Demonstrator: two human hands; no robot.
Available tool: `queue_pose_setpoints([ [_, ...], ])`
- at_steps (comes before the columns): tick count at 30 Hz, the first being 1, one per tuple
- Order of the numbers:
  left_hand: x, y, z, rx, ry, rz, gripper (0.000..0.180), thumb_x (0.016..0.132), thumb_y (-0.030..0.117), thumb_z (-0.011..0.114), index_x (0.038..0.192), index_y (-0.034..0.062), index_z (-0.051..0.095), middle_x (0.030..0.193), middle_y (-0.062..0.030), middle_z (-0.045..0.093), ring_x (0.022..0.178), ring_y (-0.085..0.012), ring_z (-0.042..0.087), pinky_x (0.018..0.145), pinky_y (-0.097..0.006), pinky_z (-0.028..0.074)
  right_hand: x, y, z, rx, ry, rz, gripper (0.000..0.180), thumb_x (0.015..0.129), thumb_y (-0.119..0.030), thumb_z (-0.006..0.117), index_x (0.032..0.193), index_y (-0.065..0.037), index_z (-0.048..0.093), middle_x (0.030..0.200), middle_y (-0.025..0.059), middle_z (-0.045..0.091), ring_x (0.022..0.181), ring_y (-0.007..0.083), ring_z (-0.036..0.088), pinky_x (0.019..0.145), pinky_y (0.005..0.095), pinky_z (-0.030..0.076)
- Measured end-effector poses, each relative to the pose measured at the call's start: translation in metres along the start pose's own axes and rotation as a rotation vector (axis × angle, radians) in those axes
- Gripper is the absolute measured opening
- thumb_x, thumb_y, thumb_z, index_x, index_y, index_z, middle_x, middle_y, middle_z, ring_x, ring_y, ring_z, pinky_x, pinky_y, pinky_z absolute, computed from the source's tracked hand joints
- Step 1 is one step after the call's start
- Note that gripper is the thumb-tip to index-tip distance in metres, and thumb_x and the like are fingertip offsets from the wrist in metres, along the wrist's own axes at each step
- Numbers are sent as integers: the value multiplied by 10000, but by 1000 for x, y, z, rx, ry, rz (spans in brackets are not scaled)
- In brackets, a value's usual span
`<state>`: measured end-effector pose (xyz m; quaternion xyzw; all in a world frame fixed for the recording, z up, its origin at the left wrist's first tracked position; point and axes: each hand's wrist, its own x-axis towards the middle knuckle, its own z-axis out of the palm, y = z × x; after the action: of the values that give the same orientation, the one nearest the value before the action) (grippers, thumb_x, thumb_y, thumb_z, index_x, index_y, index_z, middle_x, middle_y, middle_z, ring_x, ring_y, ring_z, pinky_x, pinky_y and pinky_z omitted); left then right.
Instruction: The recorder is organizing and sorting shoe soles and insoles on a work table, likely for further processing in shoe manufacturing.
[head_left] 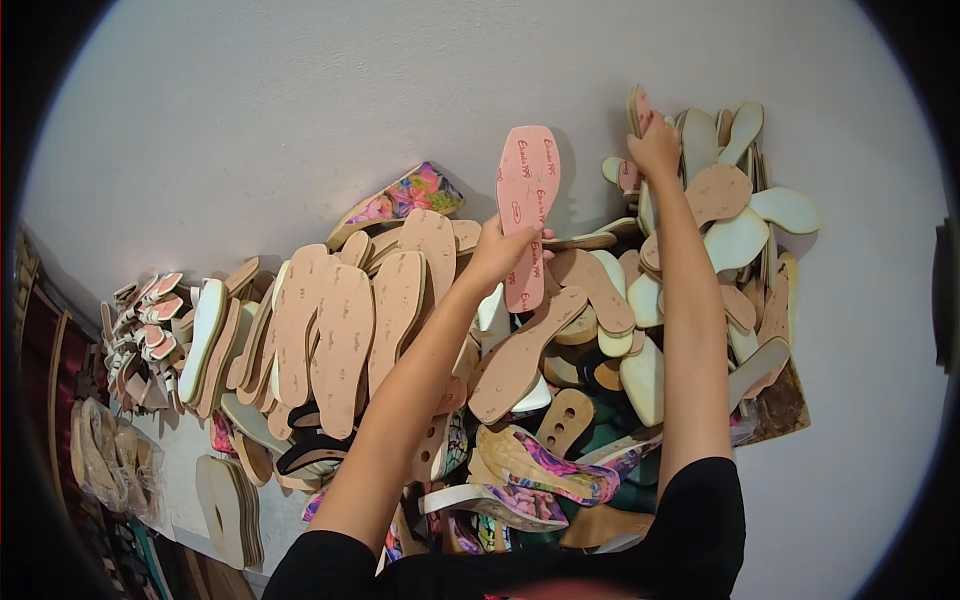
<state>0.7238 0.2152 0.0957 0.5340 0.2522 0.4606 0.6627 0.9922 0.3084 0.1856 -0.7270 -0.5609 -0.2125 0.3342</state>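
My left hand (497, 252) grips a pink shoe insole (528, 175) with red print by its narrower end. The insole stands upright above the pile, its broad end up. At the far right, my right arm stretches out, and my right hand (656, 150) is closed around a small stack of insoles (638, 108) with a pinkish face, seen nearly edge-on. Below my left hand lies a long tan insole (528, 355). Next to my right hand stand pale cream insoles (698, 140). The fingers of my right hand are partly hidden.
A heap of tan insoles (342, 350) leans across the left middle. Flower-patterned wedge soles (565, 465) lie nearest me. White-strapped sandals (150, 330) are piled at far left, above plastic-wrapped soles (100, 460). A stack of beige soles (225, 505) sits by the table edge. A wall (400, 90) rises behind.
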Motion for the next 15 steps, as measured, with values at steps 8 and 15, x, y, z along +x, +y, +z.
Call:
queue_pose_setpoints([
  [8, -7, 4, 12, 3, -5, -27, 303, 852, 139, 473, 1087, -48, 436, 925, -122, 572, 751, -197, 606, 628, -310, 497, 21, -27, -76, 367, -36, -142, 579, 700, -261, 581, 1189, -2, 410, 1036, 187, 557, 961, 359, 527, 873, 414, 390],
  [15, -29, 23, 9, -59, 134, 100, 371, 830, 178, 534, 1106, -55, 447, 919, -107, 569, 838, -184, 582, 737, -307, 475, -7, -90, -155, 1017, -456, 30, 466, 782, -290, 521, 1123, 18, 439, 1043, 169, 565, 954, 283, 570, 839, 345, 436],
])
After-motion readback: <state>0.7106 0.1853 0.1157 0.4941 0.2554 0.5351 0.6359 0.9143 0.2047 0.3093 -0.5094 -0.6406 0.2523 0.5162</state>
